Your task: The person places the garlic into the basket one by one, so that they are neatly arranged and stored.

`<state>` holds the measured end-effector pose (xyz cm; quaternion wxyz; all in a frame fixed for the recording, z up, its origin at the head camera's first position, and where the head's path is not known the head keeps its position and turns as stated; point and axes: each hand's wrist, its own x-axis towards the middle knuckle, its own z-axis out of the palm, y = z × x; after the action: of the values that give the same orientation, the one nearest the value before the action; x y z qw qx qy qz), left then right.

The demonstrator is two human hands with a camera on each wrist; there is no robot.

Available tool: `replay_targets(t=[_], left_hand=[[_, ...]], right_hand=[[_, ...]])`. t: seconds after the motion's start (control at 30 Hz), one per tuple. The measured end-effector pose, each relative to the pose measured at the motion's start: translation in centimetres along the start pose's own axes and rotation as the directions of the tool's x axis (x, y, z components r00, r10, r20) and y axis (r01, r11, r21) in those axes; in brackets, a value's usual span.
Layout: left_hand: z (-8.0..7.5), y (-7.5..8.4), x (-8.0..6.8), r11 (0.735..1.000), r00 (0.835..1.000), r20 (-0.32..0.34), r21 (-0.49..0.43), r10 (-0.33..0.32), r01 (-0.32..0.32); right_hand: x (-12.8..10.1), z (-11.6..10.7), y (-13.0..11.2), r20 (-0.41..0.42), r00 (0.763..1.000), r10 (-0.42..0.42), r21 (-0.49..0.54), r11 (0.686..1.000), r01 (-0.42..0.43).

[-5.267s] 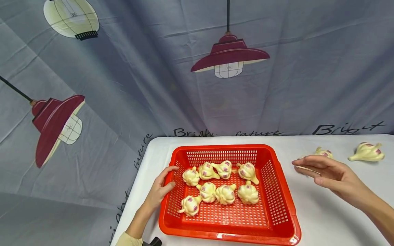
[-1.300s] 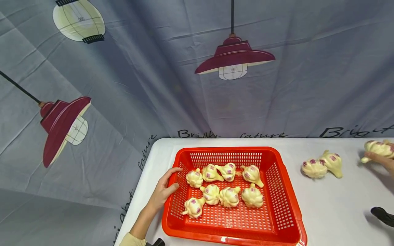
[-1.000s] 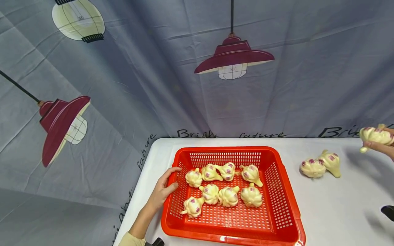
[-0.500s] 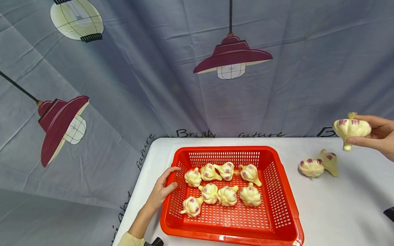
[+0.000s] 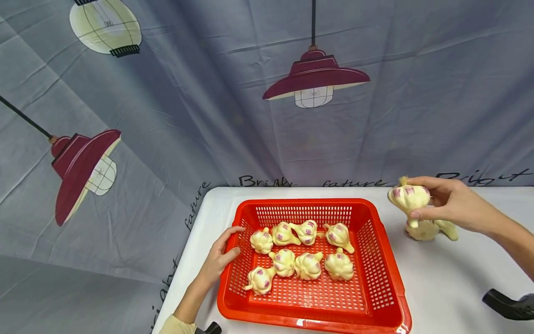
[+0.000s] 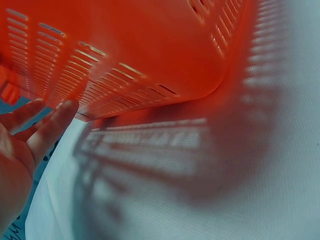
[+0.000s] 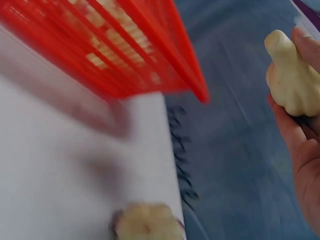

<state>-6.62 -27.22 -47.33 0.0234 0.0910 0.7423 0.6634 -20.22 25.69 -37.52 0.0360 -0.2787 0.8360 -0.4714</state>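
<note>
Right hand (image 5: 452,206) grip clamped on a garlic bulb (image 5: 408,197); left hand (image 5: 219,257), fingers relaxed, touches red basket (image 5: 375,260)

11 garlic bulbs (image 5: 308,265), 1 red basket (image 5: 388,297), 2 hands (image 5: 452,204)

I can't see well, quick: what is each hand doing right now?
Left hand: open, fingers resting on the red basket rim.
Right hand: holding a garlic bulb.

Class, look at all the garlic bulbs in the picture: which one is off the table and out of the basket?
The garlic bulb gripped in the right hand, held in the air just right of the red basket. Eight bulbs lie inside the basket and two rest on the table.
</note>
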Motion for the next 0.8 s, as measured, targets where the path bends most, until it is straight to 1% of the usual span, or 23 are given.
replay_targets(t=[0.07, 0.17, 0.3, 0.4, 0.53, 0.7, 0.8], left_hand=[[0.0, 0.0, 0.0, 1.0, 1.0, 0.001, -0.001, -0.005, 0.005], [0.0, 0.0, 0.0, 1.0, 1.0, -0.012, -0.002, -0.009, 0.009], [0.2, 0.0, 0.1, 1.0, 1.0, -0.019, 0.005, -0.005, 0.005], [0.2, -0.1, 0.1, 1.0, 1.0, -0.005, 0.006, -0.006, 0.006], [0.2, -0.1, 0.0, 1.0, 1.0, -0.003, 0.0, -0.011, 0.011], [0.1, 0.0, 0.0, 1.0, 1.0, -0.006, 0.006, -0.009, 0.009], [-0.1, 0.2, 0.0, 1.0, 1.0, -0.008, 0.019, -0.011, 0.011]], right_hand=[[0.5, 1.3, -0.8, 0.052, 0.999, -0.004, 0.007, 1.0, 0.004], [1.3, 3.1, -1.9, 0.136, 0.991, -0.015, 0.022, 1.0, 0.012], [2.1, 4.8, -2.8, 0.235, 0.97, -0.059, 0.099, 0.994, 0.037], [2.8, 5.9, -3.3, 0.304, 0.95, -0.071, 0.164, 0.986, 0.021], [3.7, 7.3, -3.7, 0.405, 0.911, -0.081, 0.208, 0.978, -0.005], [4.8, 9.5, -4.1, 0.503, 0.849, -0.16, 0.262, 0.965, 0.027], [5.1, 10.8, -4.7, 0.555, 0.812, -0.182, 0.277, 0.961, 0.026]])
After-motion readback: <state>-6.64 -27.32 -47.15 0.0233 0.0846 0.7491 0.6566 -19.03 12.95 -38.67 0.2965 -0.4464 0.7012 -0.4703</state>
